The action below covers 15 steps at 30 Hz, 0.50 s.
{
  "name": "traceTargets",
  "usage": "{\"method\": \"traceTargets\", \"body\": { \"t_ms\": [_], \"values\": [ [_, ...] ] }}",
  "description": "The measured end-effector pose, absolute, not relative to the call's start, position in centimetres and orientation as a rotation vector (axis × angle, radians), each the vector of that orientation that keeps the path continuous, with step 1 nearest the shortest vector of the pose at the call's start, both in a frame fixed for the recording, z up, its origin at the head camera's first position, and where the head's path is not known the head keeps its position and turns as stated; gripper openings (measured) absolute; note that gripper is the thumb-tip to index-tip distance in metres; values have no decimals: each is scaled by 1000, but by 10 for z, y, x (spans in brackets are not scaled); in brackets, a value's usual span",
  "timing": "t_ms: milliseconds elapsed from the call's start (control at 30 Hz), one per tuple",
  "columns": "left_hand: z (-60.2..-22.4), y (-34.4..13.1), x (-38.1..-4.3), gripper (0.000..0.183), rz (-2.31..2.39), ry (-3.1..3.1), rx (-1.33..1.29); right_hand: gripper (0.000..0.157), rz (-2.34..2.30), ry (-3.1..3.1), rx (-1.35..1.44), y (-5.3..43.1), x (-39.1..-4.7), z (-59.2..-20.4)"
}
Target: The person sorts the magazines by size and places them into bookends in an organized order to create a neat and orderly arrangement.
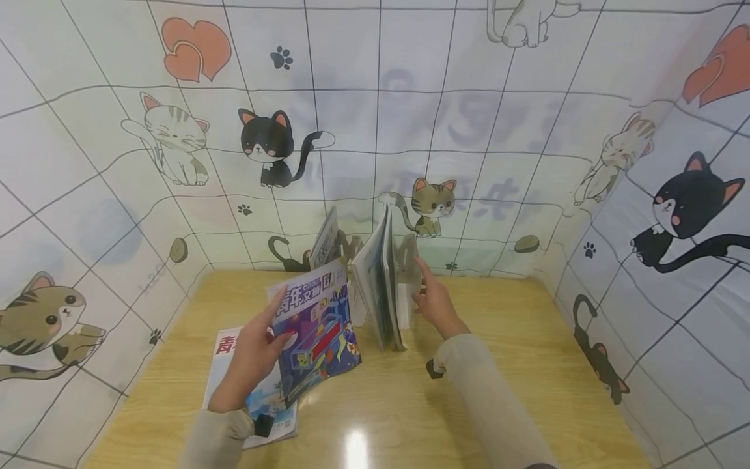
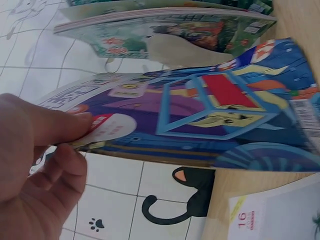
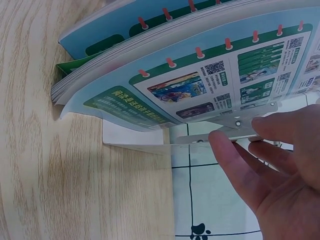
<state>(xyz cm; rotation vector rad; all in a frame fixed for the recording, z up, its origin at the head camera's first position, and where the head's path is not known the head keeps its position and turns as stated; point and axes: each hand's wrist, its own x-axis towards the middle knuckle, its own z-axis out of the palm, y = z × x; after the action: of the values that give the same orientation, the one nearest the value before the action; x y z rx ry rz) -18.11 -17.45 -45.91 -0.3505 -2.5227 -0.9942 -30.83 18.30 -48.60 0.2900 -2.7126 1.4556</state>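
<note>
My left hand (image 1: 252, 352) pinches a purple-blue magazine (image 1: 319, 326) by its left edge, thumb on the cover and fingers behind. It is tilted above the table, its cover bowed in the left wrist view. With thumb and fingertips, my right hand (image 1: 439, 303) grips a pale metal bookend (image 1: 408, 260) near its edge. Several magazines (image 1: 377, 286) stand upright left of that bookend; the right wrist view shows a blue back cover (image 3: 200, 95) with printed codes. Another bookend (image 1: 354, 251) stands to their left, partly hidden. Behind the held magazine another standing magazine (image 1: 325, 241) shows.
A white-and-blue magazine (image 1: 222, 365) lies flat on the left of the wooden table (image 1: 504, 391), partly under the left arm and held magazine. Cat-printed cloth (image 1: 351, 130) hangs behind the table and at both sides.
</note>
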Motion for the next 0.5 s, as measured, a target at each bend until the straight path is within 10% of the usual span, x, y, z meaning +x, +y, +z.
{"method": "traceTargets", "body": {
  "t_ms": [500],
  "values": [
    [-475, -159, -192, 98, -787, -2257, -423, 91, 1466, -2711, 267, 182, -308, -487]
  ]
}}
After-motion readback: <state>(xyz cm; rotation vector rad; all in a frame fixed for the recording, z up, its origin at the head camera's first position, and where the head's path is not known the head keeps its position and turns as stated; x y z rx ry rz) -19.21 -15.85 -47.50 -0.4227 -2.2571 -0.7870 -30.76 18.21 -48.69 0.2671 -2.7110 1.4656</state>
